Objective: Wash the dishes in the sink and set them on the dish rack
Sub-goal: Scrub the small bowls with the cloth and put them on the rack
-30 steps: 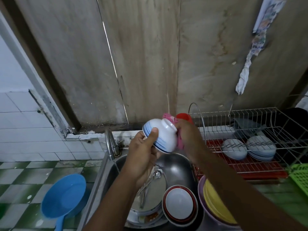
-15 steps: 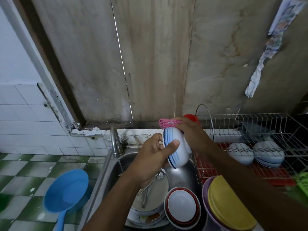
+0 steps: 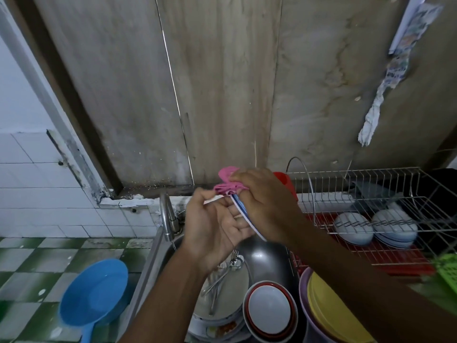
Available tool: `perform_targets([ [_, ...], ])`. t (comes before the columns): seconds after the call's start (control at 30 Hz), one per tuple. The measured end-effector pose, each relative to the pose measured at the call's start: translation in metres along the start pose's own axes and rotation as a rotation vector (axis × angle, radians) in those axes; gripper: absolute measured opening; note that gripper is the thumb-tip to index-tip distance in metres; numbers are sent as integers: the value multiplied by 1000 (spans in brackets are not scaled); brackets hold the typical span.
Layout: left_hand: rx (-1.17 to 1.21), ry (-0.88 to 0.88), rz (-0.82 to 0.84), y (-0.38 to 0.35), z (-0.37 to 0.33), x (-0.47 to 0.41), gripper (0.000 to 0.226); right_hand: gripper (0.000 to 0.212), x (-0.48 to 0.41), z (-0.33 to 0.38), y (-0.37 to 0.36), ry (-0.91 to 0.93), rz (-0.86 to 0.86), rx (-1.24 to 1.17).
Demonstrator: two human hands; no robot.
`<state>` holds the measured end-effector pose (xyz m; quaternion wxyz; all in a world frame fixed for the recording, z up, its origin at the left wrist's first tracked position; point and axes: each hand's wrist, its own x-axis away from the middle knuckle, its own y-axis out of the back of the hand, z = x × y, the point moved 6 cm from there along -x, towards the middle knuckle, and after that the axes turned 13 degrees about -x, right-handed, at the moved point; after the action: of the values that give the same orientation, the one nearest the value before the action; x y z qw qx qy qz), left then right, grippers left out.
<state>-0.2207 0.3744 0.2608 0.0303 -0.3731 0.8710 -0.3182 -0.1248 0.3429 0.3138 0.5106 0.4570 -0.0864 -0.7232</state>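
Dish rack (image 3: 371, 175) sat just R of the sink (image 3: 152, 264), w/ washed bowls (image 3: 353, 229) inside. Above the sink, L hand (image 3: 215, 226) cupped the blue-striped bowl (image 3: 243, 215) edge-on, fingers curled round it; R hand (image 3: 268, 204) fingers clenched a pink cloth (image 3: 227, 186) against its rim.

Person, two arms in view. Left hand (image 3: 212, 226) and right hand (image 3: 267, 201) bare. Left forearm (image 3: 168, 300) and right forearm (image 3: 358, 276) bare along the whole visible length, to the near frame edge. Fingers (image 3: 238, 214) bare; left palm has a slight wet sheen.
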Motion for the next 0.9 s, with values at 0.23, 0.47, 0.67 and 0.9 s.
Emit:
perform_targets([
  [0.23,277,-9,-93,4,0,-11,52,47,39,7,-25,163,-160,129],
  [0.47,288,-49,-233,8,10,-11,33,46,35,-23,-22,-111,-396,-321],
  [0.67,148,-131,-276,5,-5,-9,40,40,27,-3,-15,-158,-393,-175],
  [0.9,-17,-174,-271,10,-12,3,33,38,3,-25,3,-366,-207,-439],
])
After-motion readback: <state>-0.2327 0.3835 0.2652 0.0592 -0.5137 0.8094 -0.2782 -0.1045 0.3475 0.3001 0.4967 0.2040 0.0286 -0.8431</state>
